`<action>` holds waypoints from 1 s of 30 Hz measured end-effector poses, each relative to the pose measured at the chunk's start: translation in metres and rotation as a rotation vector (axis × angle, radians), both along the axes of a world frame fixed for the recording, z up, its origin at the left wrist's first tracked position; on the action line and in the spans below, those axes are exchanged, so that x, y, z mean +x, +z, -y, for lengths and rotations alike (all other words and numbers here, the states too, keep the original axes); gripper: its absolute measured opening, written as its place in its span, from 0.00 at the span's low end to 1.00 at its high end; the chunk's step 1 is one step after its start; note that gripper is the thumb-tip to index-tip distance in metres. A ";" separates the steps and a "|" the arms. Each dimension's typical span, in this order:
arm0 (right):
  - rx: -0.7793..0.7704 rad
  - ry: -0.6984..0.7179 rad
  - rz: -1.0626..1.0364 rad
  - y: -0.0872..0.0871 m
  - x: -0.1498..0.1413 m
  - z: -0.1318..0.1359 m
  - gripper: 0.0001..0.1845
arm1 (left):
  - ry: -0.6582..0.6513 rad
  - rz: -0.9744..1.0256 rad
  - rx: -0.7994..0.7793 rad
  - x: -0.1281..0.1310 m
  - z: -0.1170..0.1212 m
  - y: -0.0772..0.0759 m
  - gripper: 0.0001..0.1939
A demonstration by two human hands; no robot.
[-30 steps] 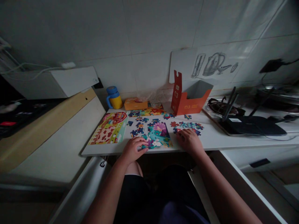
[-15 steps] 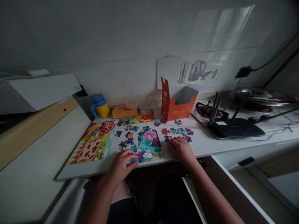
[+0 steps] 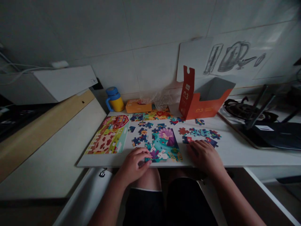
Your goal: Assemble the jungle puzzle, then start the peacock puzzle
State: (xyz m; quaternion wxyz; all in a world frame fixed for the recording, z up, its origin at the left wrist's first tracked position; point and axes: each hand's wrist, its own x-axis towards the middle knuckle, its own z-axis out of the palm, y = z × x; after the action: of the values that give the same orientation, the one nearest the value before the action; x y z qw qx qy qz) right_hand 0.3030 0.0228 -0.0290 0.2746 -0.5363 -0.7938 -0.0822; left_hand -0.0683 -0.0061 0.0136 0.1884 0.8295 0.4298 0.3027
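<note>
A partly assembled jigsaw puzzle (image 3: 166, 142) with a peacock and white rabbits lies near the counter's front edge. At its lower left corner is my left hand (image 3: 136, 161), fingers curved and thumb apart, the fingertips touching the puzzle's edge. My right hand (image 3: 207, 157) rests palm down to the right of the puzzle, fingers stretched out. Its fingertips reach a dark blue and red puzzle piece (image 3: 187, 139) and partly cover the pieces there. Several joined teal pieces (image 3: 199, 132) lie just beyond. More loose puzzle pieces (image 3: 142, 135) are scattered left of the puzzle.
A farm picture board (image 3: 109, 135) lies at left. Behind stand a blue and yellow bottle (image 3: 115, 100), a flat orange box (image 3: 138, 106), crumpled clear plastic (image 3: 162, 99) and an open orange carton (image 3: 204, 105). A black router (image 3: 275, 133) and a gas burner (image 3: 249, 110) are at right.
The view has turned left and come closer, so everything appears shifted right. Both hands stay at nearly the same places beside the puzzle, the right one slightly nearer the front edge.
</note>
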 end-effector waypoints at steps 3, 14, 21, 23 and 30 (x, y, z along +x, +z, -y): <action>-0.004 0.007 0.003 -0.002 0.001 -0.001 0.14 | -0.041 0.044 -0.029 -0.008 -0.012 0.005 0.08; -0.026 -0.002 -0.052 -0.007 0.003 -0.002 0.14 | 0.480 -0.199 0.303 -0.047 -0.067 -0.022 0.11; -0.053 -0.003 -0.063 -0.004 0.002 -0.001 0.14 | 0.415 -0.280 0.242 -0.043 -0.062 -0.019 0.16; -0.056 -0.016 -0.058 -0.001 0.001 -0.001 0.14 | 0.398 -0.260 0.226 -0.046 -0.064 -0.020 0.18; -0.011 -0.170 -0.119 0.007 -0.005 -0.004 0.09 | 0.358 -0.186 0.236 -0.057 -0.074 -0.030 0.20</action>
State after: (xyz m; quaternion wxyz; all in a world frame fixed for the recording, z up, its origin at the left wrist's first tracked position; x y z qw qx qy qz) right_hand 0.2980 0.0265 -0.0222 0.3102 -0.6073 -0.7282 -0.0687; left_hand -0.1254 0.0677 -0.0160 -0.0070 0.7805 0.5474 0.3018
